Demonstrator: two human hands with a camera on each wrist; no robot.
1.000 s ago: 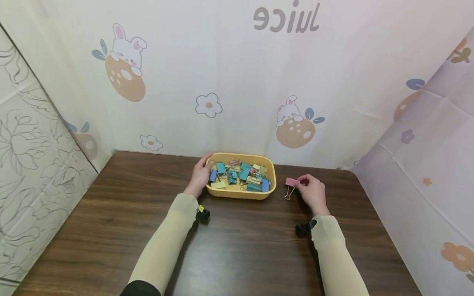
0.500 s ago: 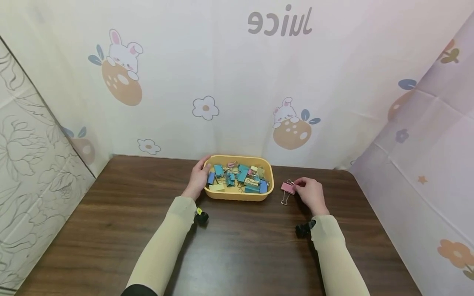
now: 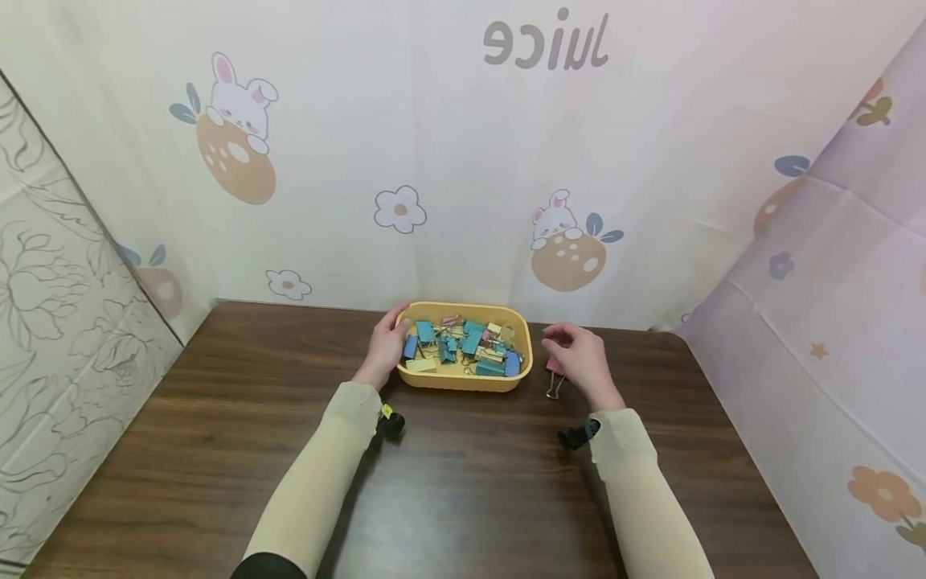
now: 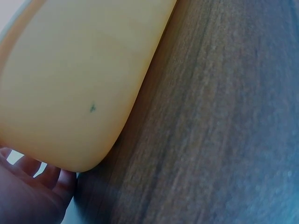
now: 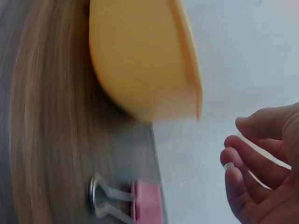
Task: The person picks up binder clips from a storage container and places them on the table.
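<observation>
A yellow basket (image 3: pixel 463 383) stands near the back of the table, with several binder clips inside in teal, blue, yellow and pink. My left hand (image 3: pixel 382 351) holds the basket's left end, its thumb at the rim. Right of the basket, a pink binder clip (image 5: pixel 148 203) lies on the table with a wire handle toward me. My right hand (image 3: pixel 581 359) is just above it, partly hiding it in the head view. In the right wrist view the fingers are loosely bent, apart from the clip, and hold nothing.
The dark wooden table (image 3: pixel 463 474) meets a white printed curtain (image 3: pixel 463 145) right behind the basket. More curtain hangs along the left and right sides.
The pink binder clip, pinched by my right hand earlier, now lies on the table. My right hand has let go and shifted up and left. The left hand stays at the basket.
</observation>
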